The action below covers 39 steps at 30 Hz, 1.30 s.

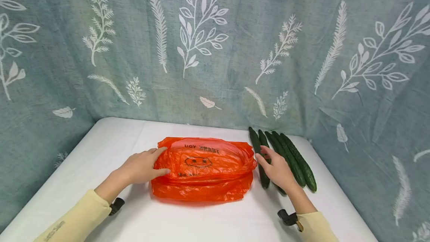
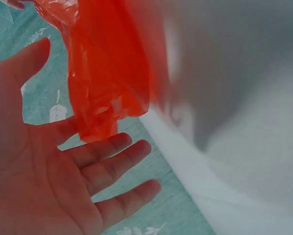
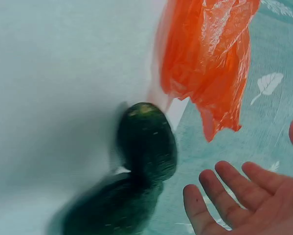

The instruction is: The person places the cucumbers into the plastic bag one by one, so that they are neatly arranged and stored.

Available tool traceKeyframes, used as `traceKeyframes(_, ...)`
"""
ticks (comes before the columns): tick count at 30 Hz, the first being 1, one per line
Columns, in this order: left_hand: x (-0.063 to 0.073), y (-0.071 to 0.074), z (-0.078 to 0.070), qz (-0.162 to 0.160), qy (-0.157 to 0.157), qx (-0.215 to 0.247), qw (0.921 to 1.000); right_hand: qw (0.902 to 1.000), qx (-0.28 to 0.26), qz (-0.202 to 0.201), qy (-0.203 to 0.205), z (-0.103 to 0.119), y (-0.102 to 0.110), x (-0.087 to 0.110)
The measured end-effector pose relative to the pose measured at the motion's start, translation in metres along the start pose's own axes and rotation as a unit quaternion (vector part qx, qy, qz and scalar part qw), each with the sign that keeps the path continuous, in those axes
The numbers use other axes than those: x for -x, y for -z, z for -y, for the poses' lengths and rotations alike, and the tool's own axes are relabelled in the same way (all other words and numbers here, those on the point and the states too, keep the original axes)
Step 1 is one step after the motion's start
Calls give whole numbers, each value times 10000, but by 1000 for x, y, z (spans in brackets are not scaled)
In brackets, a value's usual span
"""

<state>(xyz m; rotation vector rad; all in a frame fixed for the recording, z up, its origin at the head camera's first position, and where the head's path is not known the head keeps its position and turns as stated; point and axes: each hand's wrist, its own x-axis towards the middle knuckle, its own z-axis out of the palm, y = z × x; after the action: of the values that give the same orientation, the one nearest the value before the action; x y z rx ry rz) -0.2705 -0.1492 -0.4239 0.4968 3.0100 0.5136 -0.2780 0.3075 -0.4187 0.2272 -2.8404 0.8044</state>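
An orange-red plastic bag [image 1: 201, 186] with dark print lies crosswise on the white table. At its left end is my left hand [image 1: 139, 167], thumb and fingers spread; in the left wrist view the index finger passes behind the edge of the bag [image 2: 107, 63]. My right hand [image 1: 278, 171] is by the bag's right end, above the nearest cucumbers. Its fingers look extended in the right wrist view, holding nothing, with a gap between them and the bag [image 3: 210, 54]. Several dark green cucumbers [image 1: 300, 160] lie side by side, partly hidden by that hand.
The white table [image 1: 188, 223] runs back to a blue-green curtain [image 1: 215, 104] with white leaf patterns, which also hangs along both sides. Cucumber ends [image 3: 146, 142] show close up in the right wrist view.
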Motion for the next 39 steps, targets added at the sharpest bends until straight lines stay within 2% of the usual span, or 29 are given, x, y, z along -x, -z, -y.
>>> traceKeyframes(5,-5,-5,7,227,150,246,9993,9952,-716,-133,-655,-9,-1,0)
traceKeyframes(10,-10,-9,12,314,130,288,9990,9770,-1621,-237,-1369,-13,-3,-3)
traceKeyframes(13,-11,-13,15,328,103,237,9991,9692,-1817,-233,-1649,-15,-4,-2)
traceKeyframes(19,-9,-21,14,355,41,231,9991,9636,-1685,-313,-2051,-21,-10,7)
traceKeyframes(22,-8,-24,13,420,64,221,9989,9612,-1653,-168,-2201,-23,-13,13)
traceKeyframes(27,-7,-25,12,400,37,131,9991,9593,-1752,-64,-2214,-24,-17,17)
traceKeyframes(34,-10,-25,10,433,54,161,9989,9659,-1359,-10,-2206,-22,-21,15)
traceKeyframes(39,-14,-29,7,401,135,163,9990,9718,-955,-114,-2152,-19,-23,15)
